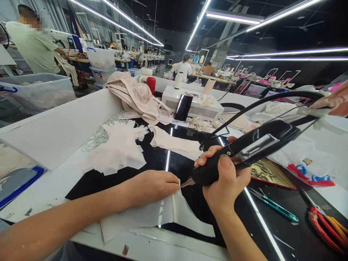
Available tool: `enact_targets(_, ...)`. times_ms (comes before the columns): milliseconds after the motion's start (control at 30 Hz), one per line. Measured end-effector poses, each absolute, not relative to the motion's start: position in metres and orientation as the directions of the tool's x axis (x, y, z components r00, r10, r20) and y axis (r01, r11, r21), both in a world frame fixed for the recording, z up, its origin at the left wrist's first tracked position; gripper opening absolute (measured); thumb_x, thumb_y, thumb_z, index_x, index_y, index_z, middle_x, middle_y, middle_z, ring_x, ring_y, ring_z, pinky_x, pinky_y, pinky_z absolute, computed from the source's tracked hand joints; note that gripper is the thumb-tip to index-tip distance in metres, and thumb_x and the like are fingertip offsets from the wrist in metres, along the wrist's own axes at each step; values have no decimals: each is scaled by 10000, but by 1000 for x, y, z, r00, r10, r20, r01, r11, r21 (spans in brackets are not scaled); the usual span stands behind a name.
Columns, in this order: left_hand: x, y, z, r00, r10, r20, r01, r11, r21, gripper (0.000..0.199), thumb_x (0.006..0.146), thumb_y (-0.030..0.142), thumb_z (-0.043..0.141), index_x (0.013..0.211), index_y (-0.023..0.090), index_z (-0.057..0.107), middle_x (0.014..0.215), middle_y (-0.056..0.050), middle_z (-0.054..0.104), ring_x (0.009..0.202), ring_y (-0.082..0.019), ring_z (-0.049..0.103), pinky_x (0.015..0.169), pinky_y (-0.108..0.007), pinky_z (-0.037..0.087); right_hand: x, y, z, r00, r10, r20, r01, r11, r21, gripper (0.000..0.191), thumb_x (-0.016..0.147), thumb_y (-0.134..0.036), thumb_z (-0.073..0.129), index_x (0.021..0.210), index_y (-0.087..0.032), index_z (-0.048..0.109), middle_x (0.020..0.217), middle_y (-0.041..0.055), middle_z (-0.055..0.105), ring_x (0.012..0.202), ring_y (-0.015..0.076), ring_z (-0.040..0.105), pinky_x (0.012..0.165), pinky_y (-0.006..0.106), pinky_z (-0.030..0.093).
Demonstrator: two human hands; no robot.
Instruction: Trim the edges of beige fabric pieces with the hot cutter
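So the left hand (153, 185) is pinched nearly closed on the end of the pale strip (174, 210), probably so it won't shift under the tip. Right hand (227, 177) is wrapped snugly round the black tool (244, 148), looks like for steady aim. The strip runs from the left fingertips toward the wearer, over white cloth (138, 219), left of the right hand.

A black tool (252, 145) tilts, its metal tip at pale fabric (190, 215) spread along the table's (168, 241) front edge.
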State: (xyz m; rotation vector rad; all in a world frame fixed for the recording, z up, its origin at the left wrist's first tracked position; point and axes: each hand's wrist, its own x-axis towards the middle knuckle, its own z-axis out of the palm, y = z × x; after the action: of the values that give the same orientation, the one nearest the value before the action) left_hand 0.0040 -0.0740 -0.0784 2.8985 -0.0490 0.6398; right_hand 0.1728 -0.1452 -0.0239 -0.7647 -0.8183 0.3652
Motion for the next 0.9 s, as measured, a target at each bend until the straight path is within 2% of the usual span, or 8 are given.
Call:
enact_targets(267, 0, -74, -77, 914, 9, 405, -53, -988, 142, 160, 1081, 137, 532, 1060, 184, 683, 1202, -52, 735, 1072, -180, 732, 856, -253, 590, 174, -154, -19, 643, 547, 536, 8, 695, -719, 412, 833, -335, 797, 1174, -248, 582, 748, -58, 666, 518, 136, 628, 493, 286, 562)
enact_targets(733, -4, -72, -75, 925, -10, 380, -69, -987, 142, 213, 1108, 192, 493, 1126, 205, 705, 1258, -59, 719, 1090, -192, 736, 859, -250, 575, 170, -163, -21, 611, 572, 547, -12, 698, -716, 344, 853, -315, 781, 1127, -249, 584, 769, -56, 663, 541, 125, 629, 519, 275, 563)
enact_targets(900, -4, -70, -77, 928, -8, 372, -77, -982, 171, 238, 1119, 217, 470, 1154, 210, 705, 1280, -68, 711, 1104, -198, 727, 859, -258, 574, 170, -163, -23, 620, 568, 542, 38, 668, -743, 327, 879, -316, 758, 1142, -265, 570, 773, -60, 659, 540, 123, 622, 526, 285, 563)
